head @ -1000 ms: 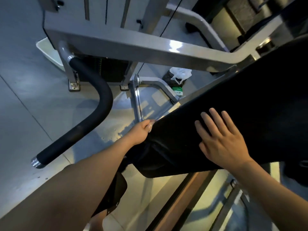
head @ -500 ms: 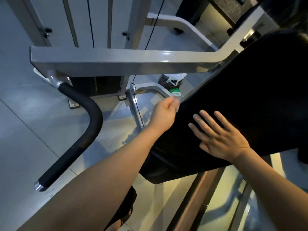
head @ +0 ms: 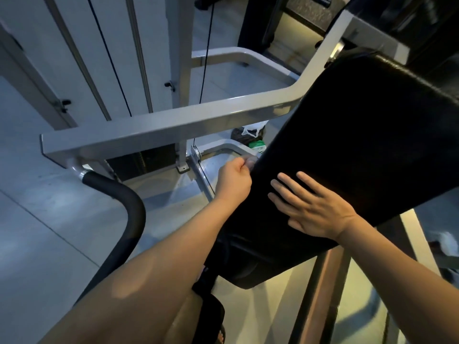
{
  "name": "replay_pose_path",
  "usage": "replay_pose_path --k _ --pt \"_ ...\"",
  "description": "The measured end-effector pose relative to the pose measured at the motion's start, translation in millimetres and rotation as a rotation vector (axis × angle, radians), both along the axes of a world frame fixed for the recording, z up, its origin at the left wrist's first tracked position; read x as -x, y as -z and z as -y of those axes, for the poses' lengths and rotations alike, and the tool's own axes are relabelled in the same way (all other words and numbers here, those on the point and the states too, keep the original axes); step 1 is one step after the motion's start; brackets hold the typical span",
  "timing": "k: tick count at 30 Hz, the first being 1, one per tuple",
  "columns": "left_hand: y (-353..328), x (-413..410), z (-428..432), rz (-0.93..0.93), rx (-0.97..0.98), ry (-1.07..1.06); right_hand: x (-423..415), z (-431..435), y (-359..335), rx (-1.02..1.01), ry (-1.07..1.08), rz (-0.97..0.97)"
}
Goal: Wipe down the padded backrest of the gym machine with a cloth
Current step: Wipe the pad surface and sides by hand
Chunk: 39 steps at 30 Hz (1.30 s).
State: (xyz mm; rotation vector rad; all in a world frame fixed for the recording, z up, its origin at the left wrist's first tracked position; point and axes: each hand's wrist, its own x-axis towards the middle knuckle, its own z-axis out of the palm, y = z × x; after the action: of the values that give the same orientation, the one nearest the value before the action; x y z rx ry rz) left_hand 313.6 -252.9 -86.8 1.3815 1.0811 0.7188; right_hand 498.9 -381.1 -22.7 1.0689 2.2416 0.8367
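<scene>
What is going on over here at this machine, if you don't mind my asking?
A person is cleaning the black backrest of a gym machine. The left hand is curled at the backrest's left edge, pinching what looks like a small pale cloth against it, though little of the cloth shows. The right hand lies flat, fingers spread, on the lower part of the backrest, seemingly steadying it.
</scene>
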Motion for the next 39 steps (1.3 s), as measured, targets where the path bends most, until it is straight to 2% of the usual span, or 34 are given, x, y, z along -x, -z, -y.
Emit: replay_pose_path --k 5,8,12,15,20,23,28,30,33,35,39 --pt "-85.9 -20.3 -21.2 0.167 -0.278 0.038 0.4 0.5 -2.1 0.000 -0.008 -0.043" --pt "-64.9 -4.6 -2.5 0.172 -0.215 0.099 -1.5 1.2 -0.4 0.003 -0.007 -0.043" --pt "-30.8 5.4 11.9 0.034 -0.169 0.043 -1.3 2.1 -1.0 -0.015 -0.009 -0.044" --pt "-61.4 -12.7 -1.4 -0.001 -0.225 -0.020 -1.8 3.0 -1.8 -0.008 -0.003 -0.046" --pt "-137.3 -37.7 -21.5 0.177 -0.368 0.011 -1.2 6.5 -2.6 -0.027 0.003 -0.040" --pt "-126.1 -31.3 -17.4 0.173 -0.379 0.067 -2.1 7.8 -4.5 -0.025 -0.002 -0.040" --pt "-109.7 -9.4 -0.7 0.006 -0.313 0.101 7.8 11.5 -16.3 0.019 0.034 -0.132" --pt "-121.2 -9.9 1.8 -0.009 -0.302 0.083 13.7 17.7 -29.0 -0.056 0.095 -0.246" --pt "-143.2 -23.0 -2.9 0.008 -0.333 0.066 2.1 32.4 -59.5 -0.358 0.213 -0.440" --pt "-164.3 -36.6 -14.6 0.031 -0.364 0.064 -18.4 40.3 -74.0 -0.445 0.238 -0.432" --pt "-211.0 -53.7 -24.0 0.152 -0.469 0.066 -40.6 40.0 -68.5 -0.470 0.169 -0.361"
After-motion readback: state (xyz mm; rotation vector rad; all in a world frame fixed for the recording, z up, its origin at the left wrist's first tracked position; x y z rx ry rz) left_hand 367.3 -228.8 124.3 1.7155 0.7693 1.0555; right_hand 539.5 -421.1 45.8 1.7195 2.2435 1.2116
